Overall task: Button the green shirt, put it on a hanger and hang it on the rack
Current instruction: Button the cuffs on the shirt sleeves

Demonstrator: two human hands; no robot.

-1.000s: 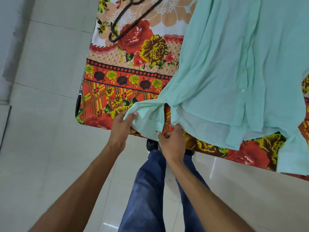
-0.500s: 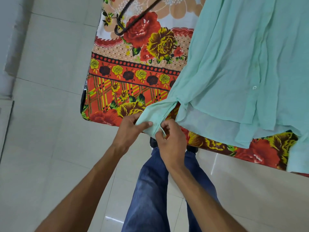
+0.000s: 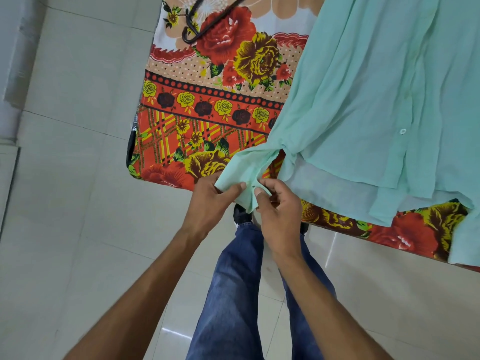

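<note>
The pale green shirt point(image 3: 376, 94) lies spread on a table under a flowered cloth point(image 3: 207, 120). One white button point(image 3: 402, 131) shows on its front placket. A sleeve cuff point(image 3: 244, 175) hangs over the table's near edge. My left hand point(image 3: 210, 201) pinches the cuff's left side with thumb on top. My right hand point(image 3: 279, 206) pinches the cuff's right flap, close beside the left hand. A dark hanger point(image 3: 207, 24) lies on the cloth at the far left, partly cut off by the frame's top.
The table's near edge runs diagonally from left to lower right. Pale floor tiles point(image 3: 65, 203) surround it. My legs in blue jeans point(image 3: 233, 294) stand below the hands. A grey wall base point(image 3: 10, 74) is at the far left.
Both hands have drawn together on the sleeve cuff and folded its two flaps toward each other. The view has shifted slightly, moving the table up and right.
</note>
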